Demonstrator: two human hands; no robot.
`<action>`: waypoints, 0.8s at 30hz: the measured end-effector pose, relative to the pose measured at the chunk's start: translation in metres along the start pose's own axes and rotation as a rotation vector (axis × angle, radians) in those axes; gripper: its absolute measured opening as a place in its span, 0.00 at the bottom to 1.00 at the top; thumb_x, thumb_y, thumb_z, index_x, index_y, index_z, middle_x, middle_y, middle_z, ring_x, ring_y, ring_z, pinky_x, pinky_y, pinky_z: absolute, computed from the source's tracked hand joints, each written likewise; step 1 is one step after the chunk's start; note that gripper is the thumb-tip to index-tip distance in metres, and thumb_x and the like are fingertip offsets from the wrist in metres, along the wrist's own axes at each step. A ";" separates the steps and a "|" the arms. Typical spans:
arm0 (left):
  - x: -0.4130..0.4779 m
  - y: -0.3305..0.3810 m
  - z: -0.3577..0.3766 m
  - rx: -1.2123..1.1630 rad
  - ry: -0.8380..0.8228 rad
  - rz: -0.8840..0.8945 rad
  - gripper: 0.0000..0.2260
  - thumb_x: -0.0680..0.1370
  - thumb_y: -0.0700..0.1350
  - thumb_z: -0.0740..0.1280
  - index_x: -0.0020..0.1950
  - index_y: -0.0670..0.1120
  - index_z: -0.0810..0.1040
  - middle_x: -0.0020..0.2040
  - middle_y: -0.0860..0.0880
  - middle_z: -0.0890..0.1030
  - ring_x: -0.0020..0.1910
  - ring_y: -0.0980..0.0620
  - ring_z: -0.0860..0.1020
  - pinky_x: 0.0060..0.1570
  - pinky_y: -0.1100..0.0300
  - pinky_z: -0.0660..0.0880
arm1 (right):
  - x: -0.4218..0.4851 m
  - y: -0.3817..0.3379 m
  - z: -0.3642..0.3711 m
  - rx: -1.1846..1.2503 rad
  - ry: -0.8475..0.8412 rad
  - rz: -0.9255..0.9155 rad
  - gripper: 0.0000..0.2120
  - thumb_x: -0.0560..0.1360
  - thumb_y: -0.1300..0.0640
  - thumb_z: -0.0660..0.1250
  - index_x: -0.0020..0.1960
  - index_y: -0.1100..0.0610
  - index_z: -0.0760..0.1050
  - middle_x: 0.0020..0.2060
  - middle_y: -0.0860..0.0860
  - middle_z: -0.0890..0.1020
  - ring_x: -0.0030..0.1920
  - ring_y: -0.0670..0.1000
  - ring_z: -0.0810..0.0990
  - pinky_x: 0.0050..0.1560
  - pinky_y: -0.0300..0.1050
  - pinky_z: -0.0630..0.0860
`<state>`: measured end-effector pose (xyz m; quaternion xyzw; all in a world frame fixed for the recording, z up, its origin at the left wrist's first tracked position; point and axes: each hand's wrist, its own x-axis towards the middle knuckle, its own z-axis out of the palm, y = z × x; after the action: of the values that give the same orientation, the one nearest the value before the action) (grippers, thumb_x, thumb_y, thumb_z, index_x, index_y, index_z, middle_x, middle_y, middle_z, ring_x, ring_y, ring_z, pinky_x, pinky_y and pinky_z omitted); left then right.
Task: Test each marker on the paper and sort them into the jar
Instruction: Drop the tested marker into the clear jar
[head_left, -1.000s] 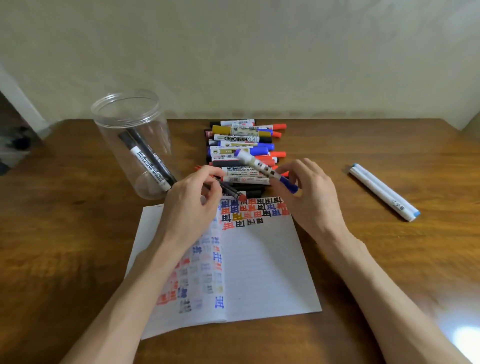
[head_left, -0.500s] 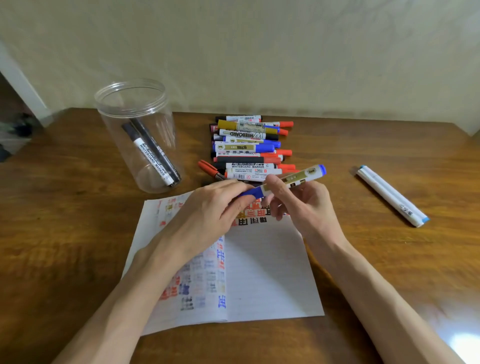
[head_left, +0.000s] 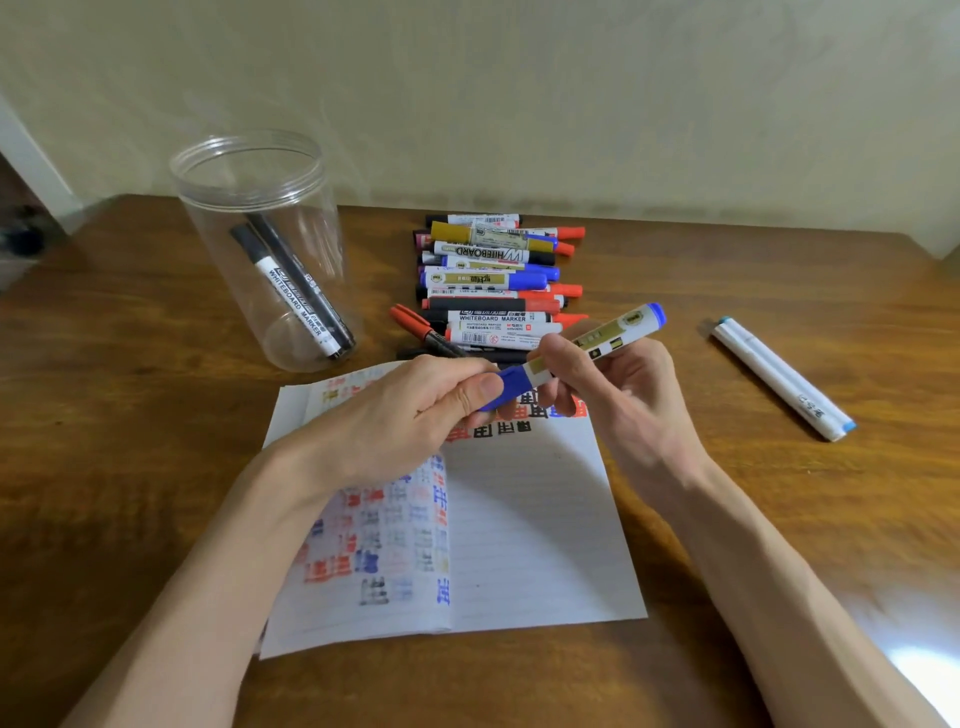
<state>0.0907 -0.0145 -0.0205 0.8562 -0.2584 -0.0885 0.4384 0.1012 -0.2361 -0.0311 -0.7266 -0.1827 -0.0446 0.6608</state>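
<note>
Though seemingly capped, blue marker (head_left: 597, 340) in left hand (head_left: 410, 415), right hand (head_left: 631, 397).

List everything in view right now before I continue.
table: one, brown wood.
jar: one, clear, upright, back left of table.
black markers: two, black, leaning inside the jar.
marker pile: count unclear, red, blue, black, back centre.
paper: one, white with test marks, front centre.
blue marker: one, white barrel, held above the paper.
white marker: one, light-blue ends, lying right.
left hand: grips the blue marker's cap.
right hand: holds its barrel.
</note>
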 end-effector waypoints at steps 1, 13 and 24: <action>0.000 0.002 -0.001 -0.026 -0.021 -0.003 0.19 0.86 0.54 0.57 0.45 0.44 0.76 0.37 0.54 0.77 0.36 0.55 0.74 0.40 0.60 0.72 | 0.000 0.000 -0.001 -0.009 -0.008 -0.008 0.18 0.84 0.53 0.67 0.45 0.66 0.81 0.33 0.57 0.81 0.33 0.60 0.75 0.36 0.50 0.74; 0.004 -0.002 0.014 0.021 0.025 -0.097 0.15 0.87 0.55 0.56 0.50 0.49 0.78 0.42 0.53 0.81 0.42 0.54 0.79 0.46 0.47 0.77 | 0.001 0.007 -0.005 -0.035 0.002 0.062 0.19 0.82 0.51 0.69 0.46 0.67 0.81 0.34 0.64 0.80 0.33 0.55 0.77 0.37 0.46 0.75; -0.001 0.009 0.010 0.007 0.051 -0.036 0.24 0.86 0.60 0.56 0.55 0.39 0.76 0.48 0.40 0.81 0.47 0.41 0.78 0.50 0.37 0.75 | -0.001 0.005 -0.002 0.044 -0.042 0.048 0.19 0.86 0.55 0.63 0.48 0.71 0.78 0.28 0.54 0.74 0.29 0.46 0.68 0.36 0.32 0.68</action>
<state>0.0824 -0.0256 -0.0194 0.8642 -0.2319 -0.0738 0.4404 0.1022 -0.2389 -0.0355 -0.7167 -0.1801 -0.0094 0.6737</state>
